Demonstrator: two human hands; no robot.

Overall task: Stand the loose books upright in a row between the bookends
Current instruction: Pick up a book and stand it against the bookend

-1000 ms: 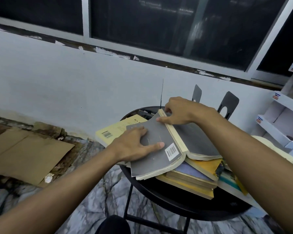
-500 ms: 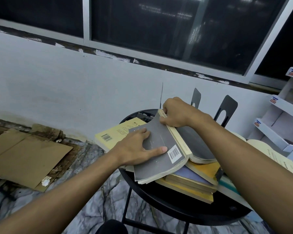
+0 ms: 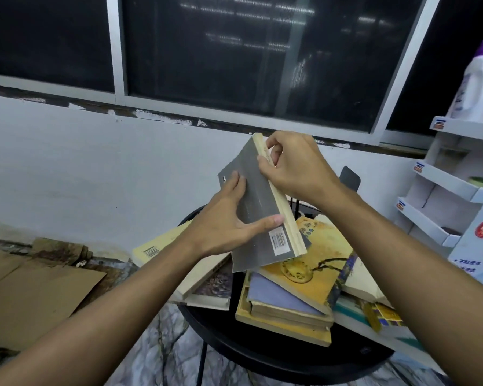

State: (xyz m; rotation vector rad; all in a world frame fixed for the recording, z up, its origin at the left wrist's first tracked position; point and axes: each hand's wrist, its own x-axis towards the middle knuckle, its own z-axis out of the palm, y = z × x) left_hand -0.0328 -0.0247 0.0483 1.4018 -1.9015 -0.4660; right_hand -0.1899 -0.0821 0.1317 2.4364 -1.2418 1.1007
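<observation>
A grey paperback [image 3: 258,201] with a barcode on its cover is held tilted in the air above the round black table [image 3: 276,355]. My left hand [image 3: 229,221] lies across its cover, thumb near the barcode and fingers around its left edge. My right hand [image 3: 293,165] pinches its yellowed page edge near the top. One black bookend [image 3: 349,178] peeks out behind my right wrist. Loose books lie flat below: a yellow illustrated one [image 3: 315,263] on a stack, a pale yellow one [image 3: 162,246] at the left.
A white shelf unit [image 3: 444,188] with a white bottle [image 3: 477,82] on top stands at the right. Flattened cardboard [image 3: 37,299] lies on the marble floor at the left. A white wall and a dark window are behind the table.
Both hands have lifted the grey book off the pile and closed it. It rose from lying open on the stack to being held tilted above the table.
</observation>
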